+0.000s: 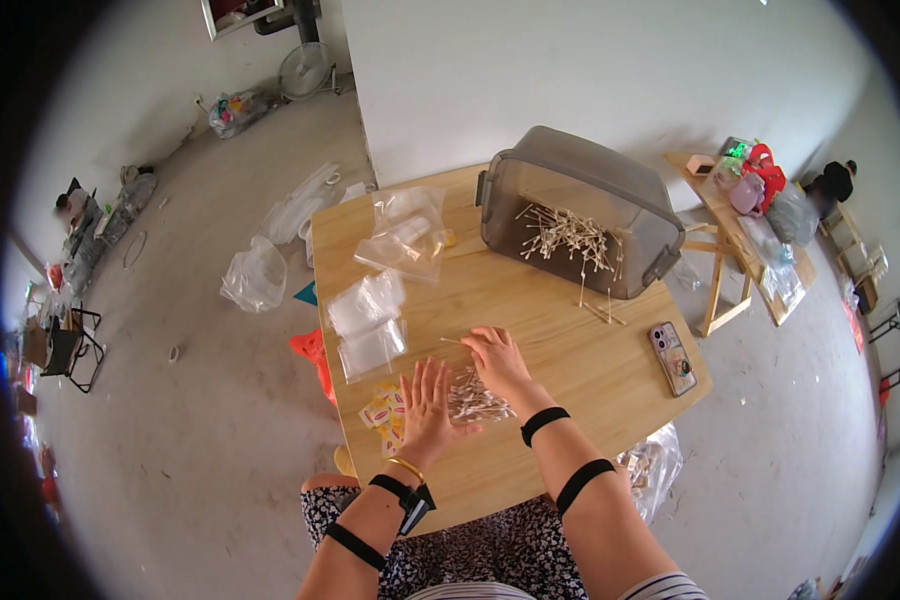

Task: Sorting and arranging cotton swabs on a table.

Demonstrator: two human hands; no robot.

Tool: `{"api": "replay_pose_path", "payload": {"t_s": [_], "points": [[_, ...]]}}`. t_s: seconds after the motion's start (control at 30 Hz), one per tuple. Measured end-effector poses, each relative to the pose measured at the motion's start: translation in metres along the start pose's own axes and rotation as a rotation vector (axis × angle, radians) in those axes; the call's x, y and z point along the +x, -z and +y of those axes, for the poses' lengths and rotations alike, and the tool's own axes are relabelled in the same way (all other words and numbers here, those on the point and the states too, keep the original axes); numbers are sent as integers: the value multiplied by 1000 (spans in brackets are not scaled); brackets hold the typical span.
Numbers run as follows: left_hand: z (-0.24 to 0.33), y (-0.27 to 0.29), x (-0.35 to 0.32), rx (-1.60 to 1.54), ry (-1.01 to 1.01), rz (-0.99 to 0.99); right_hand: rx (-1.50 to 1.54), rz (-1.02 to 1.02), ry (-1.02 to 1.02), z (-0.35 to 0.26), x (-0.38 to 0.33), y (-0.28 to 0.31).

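My left hand [428,400] lies flat with fingers spread on the wooden table [560,330], pressing the left edge of a small clear bag filled with cotton swabs [475,398]. My right hand [497,360] rests palm down on the far end of that same bag, fingers spread. A single loose swab [452,341] lies just left of my right fingertips. Colourful printed packets [382,412] sit under and beside my left hand.
A grey plastic bin [570,205] lies tipped at the table's back with many swabs [570,235] inside and a few spilled [602,310]. Empty clear bags [368,322] and a larger bag [407,235] lie left. A phone [673,357] rests at the right edge.
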State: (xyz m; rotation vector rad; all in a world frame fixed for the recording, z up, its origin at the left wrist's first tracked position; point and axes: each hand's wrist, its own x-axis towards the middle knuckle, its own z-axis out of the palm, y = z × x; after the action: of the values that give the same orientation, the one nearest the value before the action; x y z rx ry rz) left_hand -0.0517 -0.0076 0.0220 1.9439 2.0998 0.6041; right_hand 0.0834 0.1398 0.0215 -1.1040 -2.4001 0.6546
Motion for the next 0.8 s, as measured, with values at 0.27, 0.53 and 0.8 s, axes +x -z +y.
{"api": "replay_pose_path", "payload": {"t_s": [0.27,0.53,0.8], "points": [[10,17,12,41,-22,-97,-34,-224,144,19,-38,31],[-5,0,9,-91,-236,-216,354,258,-128,7,-83,25],[9,-26,8,-233,-208,-16,387,349,-49,-25,-75,-15]]}}
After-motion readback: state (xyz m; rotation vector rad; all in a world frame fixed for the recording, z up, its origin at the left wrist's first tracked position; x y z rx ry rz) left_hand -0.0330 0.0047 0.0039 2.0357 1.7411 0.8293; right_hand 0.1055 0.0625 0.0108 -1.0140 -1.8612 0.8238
